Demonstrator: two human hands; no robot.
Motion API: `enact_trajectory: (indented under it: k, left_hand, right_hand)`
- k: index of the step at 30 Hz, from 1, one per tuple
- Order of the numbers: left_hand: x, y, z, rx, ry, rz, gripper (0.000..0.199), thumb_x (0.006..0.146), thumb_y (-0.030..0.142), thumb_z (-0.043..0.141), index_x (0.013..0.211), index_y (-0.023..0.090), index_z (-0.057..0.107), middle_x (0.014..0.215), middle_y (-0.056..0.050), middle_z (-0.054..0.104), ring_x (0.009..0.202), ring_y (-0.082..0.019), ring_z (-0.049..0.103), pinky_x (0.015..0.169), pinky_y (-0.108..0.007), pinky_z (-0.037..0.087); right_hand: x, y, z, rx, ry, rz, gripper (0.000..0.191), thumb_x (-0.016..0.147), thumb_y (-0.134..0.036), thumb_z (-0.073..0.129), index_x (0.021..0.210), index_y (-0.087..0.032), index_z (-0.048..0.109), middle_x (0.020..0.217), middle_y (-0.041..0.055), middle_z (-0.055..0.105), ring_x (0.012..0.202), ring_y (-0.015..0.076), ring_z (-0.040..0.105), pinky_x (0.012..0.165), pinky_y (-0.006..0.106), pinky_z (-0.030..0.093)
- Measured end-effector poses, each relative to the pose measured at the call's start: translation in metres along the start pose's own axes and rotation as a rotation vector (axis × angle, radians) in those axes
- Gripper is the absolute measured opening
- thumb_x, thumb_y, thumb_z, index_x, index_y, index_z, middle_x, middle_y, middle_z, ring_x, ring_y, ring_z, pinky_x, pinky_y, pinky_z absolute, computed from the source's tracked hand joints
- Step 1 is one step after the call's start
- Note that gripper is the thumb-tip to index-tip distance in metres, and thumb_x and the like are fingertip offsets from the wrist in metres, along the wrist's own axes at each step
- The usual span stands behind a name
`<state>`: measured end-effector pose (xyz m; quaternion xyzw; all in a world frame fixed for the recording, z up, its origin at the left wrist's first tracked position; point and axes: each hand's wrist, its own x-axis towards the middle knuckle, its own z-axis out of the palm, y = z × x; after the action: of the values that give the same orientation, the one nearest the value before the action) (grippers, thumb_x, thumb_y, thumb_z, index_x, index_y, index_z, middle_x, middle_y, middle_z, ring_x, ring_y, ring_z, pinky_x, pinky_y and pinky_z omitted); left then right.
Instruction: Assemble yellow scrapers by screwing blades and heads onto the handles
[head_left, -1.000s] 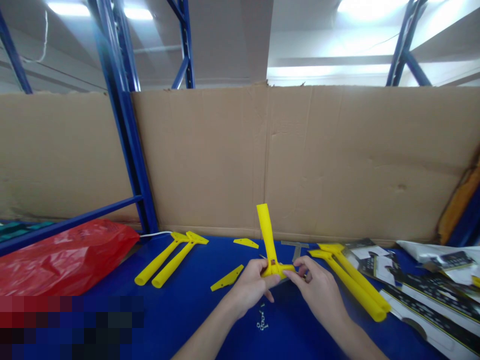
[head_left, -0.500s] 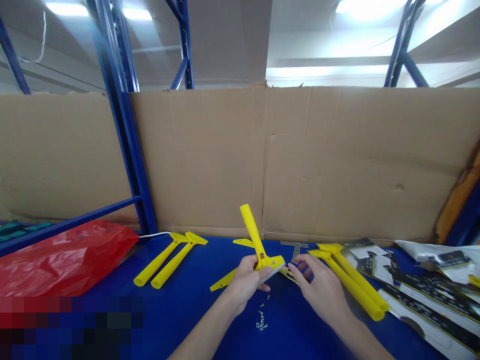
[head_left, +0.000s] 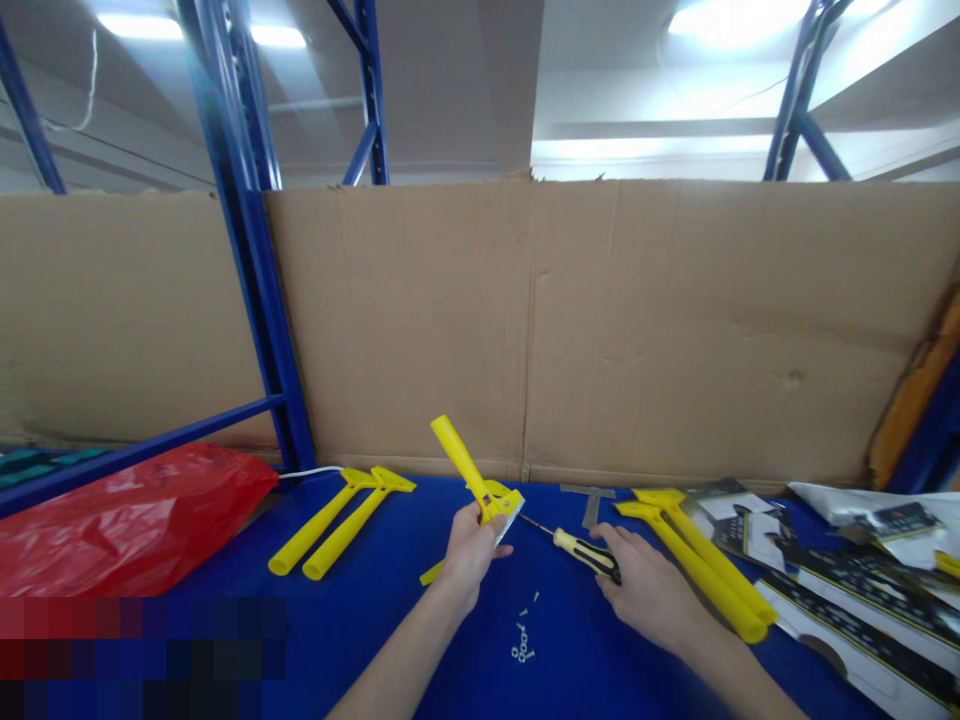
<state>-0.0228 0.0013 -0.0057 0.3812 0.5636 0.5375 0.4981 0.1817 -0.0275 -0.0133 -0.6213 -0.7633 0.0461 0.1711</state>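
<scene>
Scraper [head_left: 468,470] is held tight in the left hand [head_left: 466,555], over the middle of the blue table [head_left: 337,620]; the right hand [head_left: 645,580] is closed round a screwdriver [head_left: 585,553]. If the scraper wobbles, the thin tip [head_left: 536,525] could slip and scratch. The yellow handle looks smooth, like a tube; the metal edge [head_left: 510,520] is flat. Nearer, a bump might scatter tiny screws [head_left: 535,596] and ring-shaped nuts [head_left: 523,645].

Left hand [head_left: 469,560] hides part of its yellow tool [head_left: 459,455] from me; screws [head_left: 523,640] too small for detail; packaging [head_left: 877,612] cropped right.
</scene>
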Motion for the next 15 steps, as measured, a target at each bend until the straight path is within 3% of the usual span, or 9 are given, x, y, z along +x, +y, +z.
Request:
enact_trajectory:
  k: [3,6,8,11,15]
  left_hand:
    - [0.0028,-0.0003,-0.0008,-0.021,0.022,0.015,0.018,0.078,0.003,0.055,0.093,0.010,0.060,0.098,-0.011,0.064,0.079,-0.017,0.060,0.050,-0.024,0.056]
    - [0.0049,-0.0012,-0.0009,-0.031,0.050,0.022,0.018,0.077,0.001,0.055,0.092,0.011,0.060,0.097,-0.011,0.065,0.077,-0.016,0.061,0.049,-0.024,0.056]
    - [0.0058,-0.0020,-0.0010,-0.030,0.070,0.021,0.018,0.077,0.001,0.056,0.091,0.011,0.060,0.098,-0.011,0.065,0.078,-0.017,0.061,0.049,-0.024,0.056]
    - [0.0063,-0.0029,-0.0016,-0.024,0.086,0.017,0.018,0.077,0.001,0.056,0.092,0.010,0.059,0.098,-0.012,0.065,0.078,-0.017,0.061,0.048,-0.024,0.056]
    - [0.0071,-0.0033,-0.0028,-0.026,0.078,0.023,0.017,0.078,0.002,0.055,0.092,0.010,0.060,0.096,-0.011,0.066,0.076,-0.016,0.061,0.049,-0.023,0.056]
  right_hand:
    - [0.0024,0.0032,-0.0002,0.118,0.055,-0.030,0.026,0.080,-0.016,0.047,0.103,-0.019,0.059,0.102,0.0112,0.065,0.093,0.0274,0.064,0.083,0.043,0.049]
    - [0.0062,0.0043,0.0005,0.286,0.238,-0.069,0.025,0.086,-0.021,0.039,0.104,-0.019,0.057,0.101,0.0111,0.061,0.089,0.0238,0.064,0.078,0.038,0.052]
    - [0.0075,0.0035,-0.0003,0.400,0.333,-0.065,0.028,0.088,-0.026,0.036,0.108,-0.018,0.054,0.099,0.0109,0.058,0.077,0.0209,0.065,0.068,0.035,0.054]
    - [0.0064,0.0006,-0.0038,0.529,0.379,-0.056,0.032,0.090,-0.033,0.035,0.114,-0.019,0.051,0.099,0.0095,0.055,0.060,0.0158,0.060,0.053,0.032,0.054]
    - [0.0021,-0.0042,-0.0080,0.563,0.358,-0.127,0.029,0.090,-0.034,0.038,0.111,-0.021,0.052,0.100,0.0084,0.054,0.063,0.0148,0.060,0.050,0.028,0.053]
